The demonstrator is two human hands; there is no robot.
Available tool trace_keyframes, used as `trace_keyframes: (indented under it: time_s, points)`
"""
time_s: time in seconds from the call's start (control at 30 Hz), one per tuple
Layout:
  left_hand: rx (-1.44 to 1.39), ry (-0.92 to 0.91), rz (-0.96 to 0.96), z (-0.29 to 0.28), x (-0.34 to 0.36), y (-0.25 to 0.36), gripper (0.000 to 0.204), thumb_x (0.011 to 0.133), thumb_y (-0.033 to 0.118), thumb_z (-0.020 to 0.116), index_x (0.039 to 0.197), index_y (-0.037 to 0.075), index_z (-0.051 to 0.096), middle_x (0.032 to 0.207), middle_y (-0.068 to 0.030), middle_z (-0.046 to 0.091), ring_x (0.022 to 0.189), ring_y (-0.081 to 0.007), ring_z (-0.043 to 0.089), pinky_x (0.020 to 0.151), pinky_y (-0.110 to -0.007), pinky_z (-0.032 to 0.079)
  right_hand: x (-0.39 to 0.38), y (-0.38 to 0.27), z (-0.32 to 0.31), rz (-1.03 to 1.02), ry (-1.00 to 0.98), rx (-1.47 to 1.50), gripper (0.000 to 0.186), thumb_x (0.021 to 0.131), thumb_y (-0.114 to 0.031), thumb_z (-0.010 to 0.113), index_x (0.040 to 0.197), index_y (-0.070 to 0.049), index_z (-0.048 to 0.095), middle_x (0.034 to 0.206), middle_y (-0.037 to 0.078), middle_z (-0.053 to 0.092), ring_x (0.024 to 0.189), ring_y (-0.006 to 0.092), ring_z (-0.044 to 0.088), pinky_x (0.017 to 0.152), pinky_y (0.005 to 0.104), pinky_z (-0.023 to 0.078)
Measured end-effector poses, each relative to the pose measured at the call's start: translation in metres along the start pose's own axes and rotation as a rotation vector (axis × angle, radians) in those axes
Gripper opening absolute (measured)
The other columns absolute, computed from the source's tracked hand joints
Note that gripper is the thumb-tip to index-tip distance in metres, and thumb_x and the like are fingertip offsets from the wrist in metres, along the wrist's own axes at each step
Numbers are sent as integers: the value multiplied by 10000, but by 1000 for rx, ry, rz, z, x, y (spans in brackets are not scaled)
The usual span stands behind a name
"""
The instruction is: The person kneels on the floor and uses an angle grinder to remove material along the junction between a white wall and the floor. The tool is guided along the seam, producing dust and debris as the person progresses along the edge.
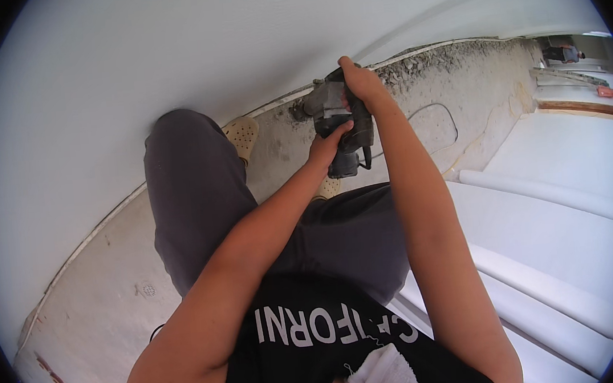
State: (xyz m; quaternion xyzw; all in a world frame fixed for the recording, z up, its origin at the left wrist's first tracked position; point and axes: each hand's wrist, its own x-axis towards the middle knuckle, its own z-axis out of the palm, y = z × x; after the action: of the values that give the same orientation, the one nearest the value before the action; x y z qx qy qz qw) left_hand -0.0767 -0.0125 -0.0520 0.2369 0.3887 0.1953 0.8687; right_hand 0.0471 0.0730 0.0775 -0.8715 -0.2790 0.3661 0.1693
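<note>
A dark grey and black corded rotary hammer is held in both hands at the foot of the white wall. My right hand wraps around its rear handle, on the far side. My left hand grips the lower body nearer to me, thumb lying across the black housing. The tool's front end points left toward the seam of wall and floor; a bit, if there is one, cannot be made out. Chipped rubble lies along the wall's base just beyond the tool.
A grey cord loops over the concrete floor to the right. Large white boards lie at the right. My tan clogs stand near the wall. Another person is far off at the upper right, near a ladder-like frame.
</note>
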Motion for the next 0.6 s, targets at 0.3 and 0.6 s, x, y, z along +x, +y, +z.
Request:
trace_keyframes:
  time_s: [0.3,0.6]
  points:
    - [-139,50,56,-22,10,-28,589,1001,472,609,1411,56,538,1296,-86,656,1198,-198,615,1011,-356,475,-8,-22,42,-111,28,-267,783,936,-623,418,993,87,742,912,266,737,1070,396,694,1019,442,483]
    - [-375,-180,33,-92,13,-75,473,1009,406,602,1356,87,557,1194,-63,673,1090,-218,666,933,-398,529,-69,-48,145,-316,-85,-351,551,902,-501,575,939,11,774,1001,215,751,977,352,734,864,443,577]
